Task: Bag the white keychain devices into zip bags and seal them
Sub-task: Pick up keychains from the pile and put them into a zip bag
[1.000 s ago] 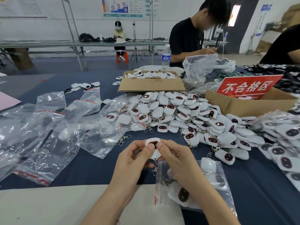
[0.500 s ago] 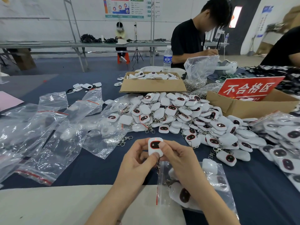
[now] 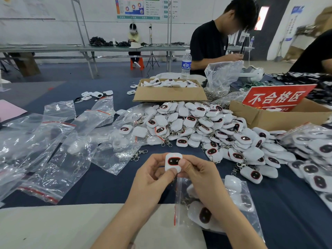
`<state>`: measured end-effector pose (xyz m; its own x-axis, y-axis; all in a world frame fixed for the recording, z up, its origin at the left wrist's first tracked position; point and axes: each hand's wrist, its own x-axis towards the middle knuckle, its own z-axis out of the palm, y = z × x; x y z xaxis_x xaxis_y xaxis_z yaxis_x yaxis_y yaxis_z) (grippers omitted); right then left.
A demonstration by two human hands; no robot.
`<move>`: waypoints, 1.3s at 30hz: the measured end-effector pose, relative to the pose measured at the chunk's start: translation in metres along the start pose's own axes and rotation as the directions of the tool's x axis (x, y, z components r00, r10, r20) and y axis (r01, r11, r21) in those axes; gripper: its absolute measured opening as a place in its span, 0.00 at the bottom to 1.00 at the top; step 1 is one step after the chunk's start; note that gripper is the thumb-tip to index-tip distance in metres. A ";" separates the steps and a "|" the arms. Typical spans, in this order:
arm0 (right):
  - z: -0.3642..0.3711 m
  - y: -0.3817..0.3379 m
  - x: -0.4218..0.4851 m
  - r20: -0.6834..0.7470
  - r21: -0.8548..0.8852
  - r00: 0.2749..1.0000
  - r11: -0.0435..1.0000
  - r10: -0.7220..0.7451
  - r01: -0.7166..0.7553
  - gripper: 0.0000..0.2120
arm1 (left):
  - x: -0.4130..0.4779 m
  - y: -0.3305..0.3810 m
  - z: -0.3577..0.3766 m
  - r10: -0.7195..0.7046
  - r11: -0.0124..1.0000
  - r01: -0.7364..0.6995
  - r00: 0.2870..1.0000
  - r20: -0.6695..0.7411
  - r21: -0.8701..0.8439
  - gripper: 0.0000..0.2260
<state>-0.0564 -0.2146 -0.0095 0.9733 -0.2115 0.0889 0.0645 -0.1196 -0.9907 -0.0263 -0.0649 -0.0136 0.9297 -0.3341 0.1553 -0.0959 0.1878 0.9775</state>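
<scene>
Held item: white keychain device [image 3: 173, 162], dark red-rimmed window facing up, raised above the cloth at centre.
Left: left hand [image 3: 152, 178] pinches the device from 7 o'clock, thumb on its lower face, fingers curled behind.
Right: right hand [image 3: 195, 175] pinches the same device from 4 o'clock, thumb against its right edge.
Bag in use: zip bag [image 3: 239, 200] flat on the cloth at 5 o'clock from the device, under the right forearm, several white devices inside; sealed or not, cannot tell.
Surface: dark blue table cloth [image 3: 107, 187]; pale beige board [image 3: 53, 227] along the near edge at 7 o'clock.
Stock: pile of devices [image 3: 206, 126] with metal clips at 1 o'clock; empty zip bags [image 3: 53, 150] strewn at 9 o'clock; filled bags [image 3: 314, 159] stacked at 3 o'clock.
Boxes: shallow cardboard box [image 3: 170, 93] of white parts at 12 o'clock; second cardboard box [image 3: 269, 119] at 2 o'clock with a red sign [image 3: 274, 97] leaning in it.
Beyond the boxes: water bottle [image 3: 186, 64]; clear bag of key rings [image 3: 221, 78]; person in a black shirt [image 3: 210, 44] seated across the table.
Room: white walls, blue-grey floor, long grey workbench [image 3: 71, 48] across the back at 11 o'clock, wall poster [image 3: 142, 8] above it, seated figure [image 3: 133, 36] on an orange stool [image 3: 137, 63] behind it.
</scene>
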 end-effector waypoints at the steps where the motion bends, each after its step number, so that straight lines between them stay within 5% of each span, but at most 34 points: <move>1: 0.000 0.000 0.000 -0.001 -0.003 1.000 1.000 -0.002 0.002 0.08 | 0.000 0.000 0.000 -0.001 1.000 0.001 1.000 0.002 -0.014 0.11; 4: 0.000 0.002 0.002 -0.005 -0.019 1.000 1.000 -0.002 0.002 0.08 | 0.000 -0.002 0.001 0.010 1.000 -0.011 1.000 -0.014 -0.016 0.12; 6: 0.003 0.002 0.002 0.006 0.000 1.000 1.000 -0.007 0.007 0.11 | 0.000 -0.007 0.003 0.095 0.982 -0.081 0.992 -0.077 0.169 0.14; 10: 0.006 0.004 -0.001 0.034 -0.022 0.997 0.997 -0.068 0.069 0.16 | -0.003 -0.013 0.001 0.479 0.668 -0.345 0.878 -0.026 0.659 0.18; 18: 0.004 -0.001 -0.001 0.041 0.124 0.992 0.986 -0.121 0.115 0.13 | -0.007 -0.011 0.000 0.615 0.551 -0.438 0.788 0.009 0.710 0.11; 35: 0.009 -0.017 -0.008 -0.076 0.085 0.975 0.973 -0.208 0.214 0.18 | -0.001 -0.013 -0.005 0.382 0.791 -0.243 0.913 -0.145 0.561 0.19; 39: 0.007 -0.018 -0.007 -0.096 0.123 0.976 0.970 -0.197 0.208 0.18 | -0.001 -0.009 -0.002 0.287 0.863 -0.184 0.944 -0.159 0.470 0.13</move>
<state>-0.0630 -0.2043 0.0073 0.9157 -0.2759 0.2921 0.2926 -0.0403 -0.9554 -0.0257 -0.0642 -0.0233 0.9071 -0.1144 0.4050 -0.4205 -0.2104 0.8825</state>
